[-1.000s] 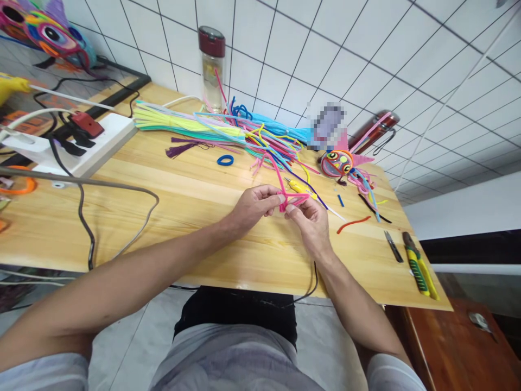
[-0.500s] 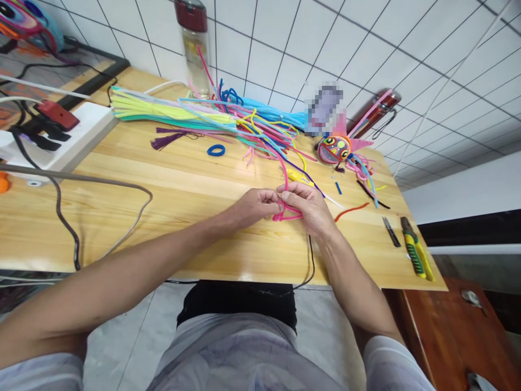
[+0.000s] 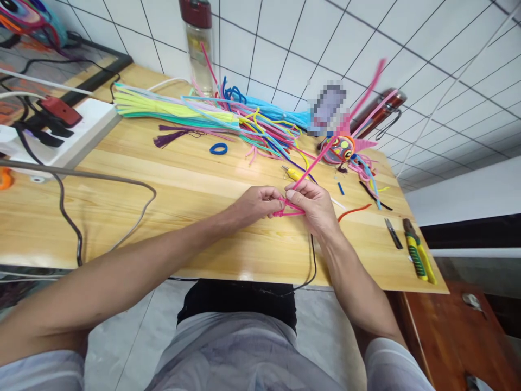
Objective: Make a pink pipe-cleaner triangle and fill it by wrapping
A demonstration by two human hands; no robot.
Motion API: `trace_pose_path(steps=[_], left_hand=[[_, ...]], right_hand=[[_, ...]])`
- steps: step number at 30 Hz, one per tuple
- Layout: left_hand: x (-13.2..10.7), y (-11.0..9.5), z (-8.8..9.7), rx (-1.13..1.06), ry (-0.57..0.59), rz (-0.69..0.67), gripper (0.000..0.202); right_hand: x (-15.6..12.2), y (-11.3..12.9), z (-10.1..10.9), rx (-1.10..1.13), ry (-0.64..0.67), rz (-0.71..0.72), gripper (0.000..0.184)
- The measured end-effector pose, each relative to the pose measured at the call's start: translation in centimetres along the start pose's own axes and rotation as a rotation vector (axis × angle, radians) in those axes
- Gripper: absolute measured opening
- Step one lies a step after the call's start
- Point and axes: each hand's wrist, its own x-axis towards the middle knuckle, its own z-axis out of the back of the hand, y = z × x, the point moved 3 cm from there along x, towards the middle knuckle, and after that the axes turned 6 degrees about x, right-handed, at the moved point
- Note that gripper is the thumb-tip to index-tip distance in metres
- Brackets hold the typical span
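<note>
Both hands meet over the front middle of the wooden table, pinching a bent pink pipe cleaner [image 3: 321, 156]. My left hand [image 3: 262, 202] is closed on its folded, coiled part. Close beside it, my right hand [image 3: 313, 202] grips the same pipe cleaner between thumb and fingers. One long straight end rises from the right hand toward the upper right, its tip blurred. Below the fingers a pink loop spans the gap between the hands. Just behind them lies a yellow-handled tool [image 3: 293, 174], partly covered by the pipe cleaner and the right hand.
Bundled pipe cleaners [image 3: 175, 111] lie along the back beside a glass bottle [image 3: 197, 49]. A colourful fish-like figure [image 3: 337, 149] sits at the back right. Pliers [image 3: 415, 252] and small snips [image 3: 393, 233] lie right. A power strip [image 3: 91, 122] with cables occupies the left.
The pink pipe cleaner's long free end has swung from nearly upright above the hands to a slant toward the upper right. Both hands keep their hold in nearly the same place.
</note>
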Motion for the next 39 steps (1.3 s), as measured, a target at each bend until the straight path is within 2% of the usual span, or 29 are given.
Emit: trace_pose_path(steps=[25,31,39], left_hand=[[-0.2,-0.6,0.0,0.007,-0.001,0.014,0.015],[0.0,-0.1,0.1,0.011,-0.020,0.019,0.011],[0.3,0.6,0.1,0.003,-0.053,0.006,0.012]], right_hand=[[0.0,-1.4,0.6,-0.026,-0.042,0.083,0.033],[-0.1,-0.7,0.4,-0.031,-0.030,0.070,0.034],[-0.3,0.5,0.4,-0.134,-0.054,0.149,0.033]])
